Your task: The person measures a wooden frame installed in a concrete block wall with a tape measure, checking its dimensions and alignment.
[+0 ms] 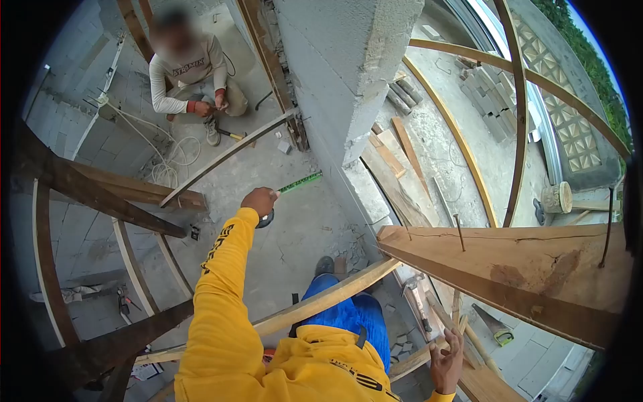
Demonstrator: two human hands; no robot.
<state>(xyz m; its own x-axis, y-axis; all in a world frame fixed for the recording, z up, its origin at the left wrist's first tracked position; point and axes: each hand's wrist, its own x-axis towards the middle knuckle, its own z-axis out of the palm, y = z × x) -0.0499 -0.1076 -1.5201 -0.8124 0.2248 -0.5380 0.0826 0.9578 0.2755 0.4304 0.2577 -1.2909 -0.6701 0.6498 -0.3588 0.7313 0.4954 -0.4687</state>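
Note:
In the head view my left hand (260, 201), at the end of an outstretched yellow sleeve, grips a tape measure (266, 220) by its dark case. Its green blade (301, 181) sticks out to the right, the tip close to the grey block wall (320, 100). My right hand (447, 362) is low at the right beside wooden beams, fingers apart and slightly bent, with nothing seen in it. A light wooden strip (328, 292) crosses in front of my body above my blue trousers.
A co-worker (197, 74) crouches at the upper left near a hammer (231, 135) and a coiled white cable (181, 157). A thick beam with upright nails (509, 268) juts in at the right. A handsaw (495, 326) lies below it; a bucket (556, 198) stands farther right.

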